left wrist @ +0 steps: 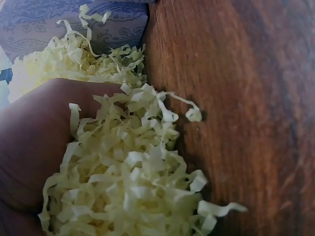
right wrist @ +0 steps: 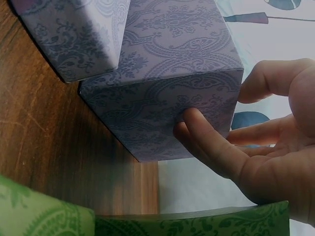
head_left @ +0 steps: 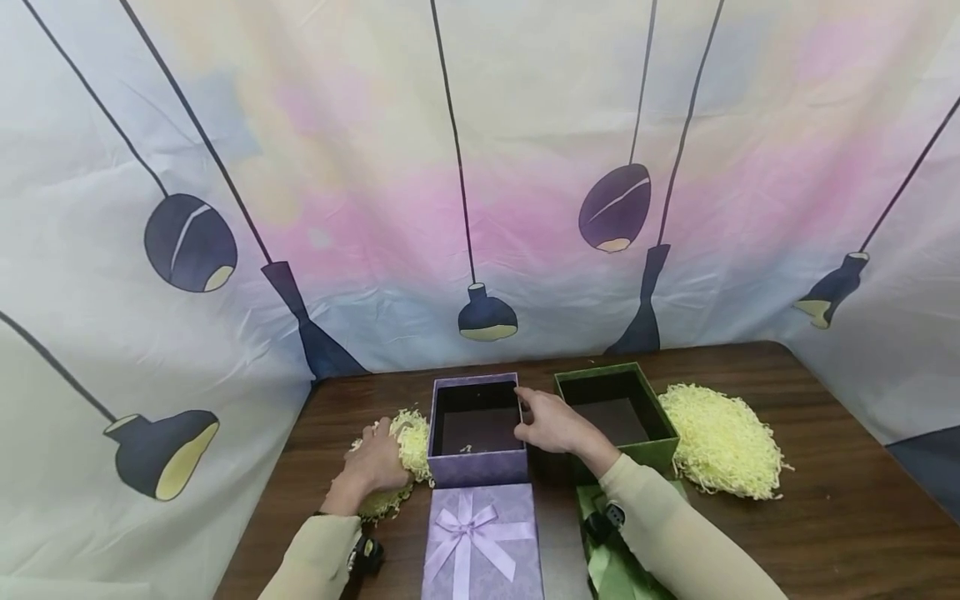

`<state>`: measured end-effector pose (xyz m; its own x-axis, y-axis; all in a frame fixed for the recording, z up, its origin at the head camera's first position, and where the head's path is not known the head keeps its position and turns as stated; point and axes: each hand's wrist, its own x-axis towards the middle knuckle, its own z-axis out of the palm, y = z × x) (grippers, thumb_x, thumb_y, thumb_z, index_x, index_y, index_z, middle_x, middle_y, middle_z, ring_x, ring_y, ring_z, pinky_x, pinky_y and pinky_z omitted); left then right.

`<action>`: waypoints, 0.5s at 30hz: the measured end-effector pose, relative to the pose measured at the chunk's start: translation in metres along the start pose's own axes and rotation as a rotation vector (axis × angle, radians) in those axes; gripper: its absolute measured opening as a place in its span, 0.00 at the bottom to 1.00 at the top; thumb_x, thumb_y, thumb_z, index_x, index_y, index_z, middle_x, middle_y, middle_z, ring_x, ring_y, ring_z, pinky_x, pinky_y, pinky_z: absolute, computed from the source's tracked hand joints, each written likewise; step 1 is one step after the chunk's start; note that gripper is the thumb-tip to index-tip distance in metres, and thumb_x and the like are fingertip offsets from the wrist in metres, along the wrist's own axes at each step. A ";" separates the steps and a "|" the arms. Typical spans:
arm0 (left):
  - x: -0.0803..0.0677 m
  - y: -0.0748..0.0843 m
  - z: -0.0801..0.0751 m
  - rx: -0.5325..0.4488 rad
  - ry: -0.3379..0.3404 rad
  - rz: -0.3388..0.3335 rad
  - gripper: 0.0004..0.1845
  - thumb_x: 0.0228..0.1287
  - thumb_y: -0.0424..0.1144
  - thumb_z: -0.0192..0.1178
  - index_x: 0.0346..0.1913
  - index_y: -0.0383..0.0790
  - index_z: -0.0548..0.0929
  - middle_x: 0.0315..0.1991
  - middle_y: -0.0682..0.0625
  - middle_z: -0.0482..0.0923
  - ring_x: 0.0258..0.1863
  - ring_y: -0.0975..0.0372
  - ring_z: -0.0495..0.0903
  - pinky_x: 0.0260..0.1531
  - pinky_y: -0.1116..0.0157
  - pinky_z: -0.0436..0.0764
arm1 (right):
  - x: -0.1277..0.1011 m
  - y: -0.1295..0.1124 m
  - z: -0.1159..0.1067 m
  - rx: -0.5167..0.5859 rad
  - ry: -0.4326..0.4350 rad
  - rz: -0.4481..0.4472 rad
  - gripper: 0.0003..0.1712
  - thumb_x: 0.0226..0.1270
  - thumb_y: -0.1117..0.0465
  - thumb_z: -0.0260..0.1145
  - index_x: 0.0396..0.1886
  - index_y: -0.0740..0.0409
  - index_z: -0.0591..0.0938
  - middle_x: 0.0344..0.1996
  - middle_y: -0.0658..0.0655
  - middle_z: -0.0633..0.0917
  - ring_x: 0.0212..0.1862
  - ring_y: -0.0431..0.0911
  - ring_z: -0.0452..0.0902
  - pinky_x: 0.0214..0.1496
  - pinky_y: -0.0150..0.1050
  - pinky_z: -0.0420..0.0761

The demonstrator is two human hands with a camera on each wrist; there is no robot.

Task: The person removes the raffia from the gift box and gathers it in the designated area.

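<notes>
Left grip (head_left: 378, 467) curled round clump of shreds (head_left: 401, 462) on counter (head_left: 825, 533), just left of purple box (head_left: 477, 467). Right grip (head_left: 551, 423) relaxed, fingers (right wrist: 206, 142) touching box's right wall, holding nothing. Risks: loose strands likely to drop onto counter when lifted; light box may slide or tip under sideways push; lid (head_left: 480, 542) close in front could get knocked.

Two open boxes (head_left: 477, 429) (head_left: 617, 408), two lids (head_left: 482, 542) (head_left: 615, 562), two shred piles (head_left: 397, 462) (head_left: 720, 440).
</notes>
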<state>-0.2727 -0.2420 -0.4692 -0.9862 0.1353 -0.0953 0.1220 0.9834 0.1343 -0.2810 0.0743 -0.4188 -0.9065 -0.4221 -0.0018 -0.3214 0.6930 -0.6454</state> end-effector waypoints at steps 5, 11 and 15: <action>-0.004 -0.001 -0.002 -0.003 -0.017 -0.028 0.24 0.36 0.45 0.72 0.41 0.37 0.83 0.55 0.38 0.66 0.56 0.39 0.67 0.31 0.35 0.76 | 0.000 -0.002 0.002 -0.001 -0.015 -0.007 0.40 0.57 0.62 0.63 0.71 0.68 0.64 0.55 0.64 0.79 0.20 0.40 0.65 0.32 0.38 0.70; -0.003 -0.001 -0.001 0.004 -0.005 -0.025 0.27 0.36 0.46 0.72 0.43 0.37 0.82 0.54 0.39 0.66 0.55 0.41 0.67 0.32 0.35 0.76 | -0.001 -0.003 -0.001 -0.012 -0.006 -0.011 0.40 0.56 0.62 0.63 0.70 0.68 0.65 0.54 0.64 0.80 0.21 0.40 0.65 0.38 0.39 0.71; 0.000 0.000 -0.001 0.003 0.007 -0.020 0.35 0.36 0.47 0.71 0.54 0.39 0.79 0.54 0.39 0.66 0.54 0.41 0.68 0.33 0.35 0.76 | 0.000 -0.001 -0.004 -0.003 -0.002 0.009 0.40 0.56 0.63 0.63 0.70 0.67 0.66 0.53 0.62 0.81 0.20 0.40 0.66 0.36 0.38 0.71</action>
<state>-0.2724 -0.2416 -0.4684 -0.9892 0.1151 -0.0912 0.1029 0.9862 0.1296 -0.2820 0.0756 -0.4152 -0.9089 -0.4170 -0.0088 -0.3142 0.6984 -0.6431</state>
